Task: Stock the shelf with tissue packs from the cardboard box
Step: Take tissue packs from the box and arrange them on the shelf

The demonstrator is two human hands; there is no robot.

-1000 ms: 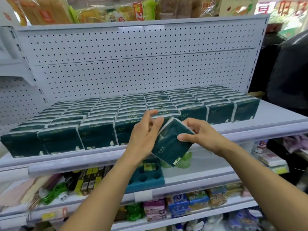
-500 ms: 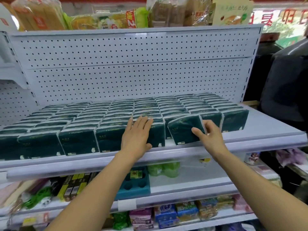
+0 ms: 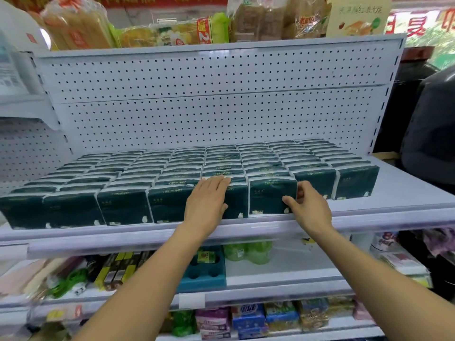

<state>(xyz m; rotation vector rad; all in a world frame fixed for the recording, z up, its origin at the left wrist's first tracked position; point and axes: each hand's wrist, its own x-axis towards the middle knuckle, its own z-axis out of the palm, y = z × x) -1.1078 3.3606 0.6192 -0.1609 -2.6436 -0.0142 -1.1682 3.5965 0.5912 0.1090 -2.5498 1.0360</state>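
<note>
Rows of dark green plastic-wrapped tissue packs [image 3: 73,212] already run from the far left of the white metal shelf [image 3: 406,193] almost to its right end, several deep toward the white perforated back panel [image 3: 209,119], so I judge the stocking nearly finished. Only a bare strip of shelf at the right end looks free. I cannot see the cardboard box from here, so I cannot say how many packs are left to bring up.

My left hand [image 3: 205,204] lies flat, fingers straight and together, pressing the face of a front pack near the middle of the row. Just to its right stands the front-row pack [image 3: 268,196] I am seating: upright, level with its neighbours, at the shelf's front edge. My right hand [image 3: 310,207] pinches that pack's right side, thumb on the face and fingers curled behind the edge.

Each pack is a soft rectangular block in glossy film, with pale seams along the top and small light print. It should give a little under pressure. The shelf lip is smooth and hard, the back panel dotted with regular holes.
</note>
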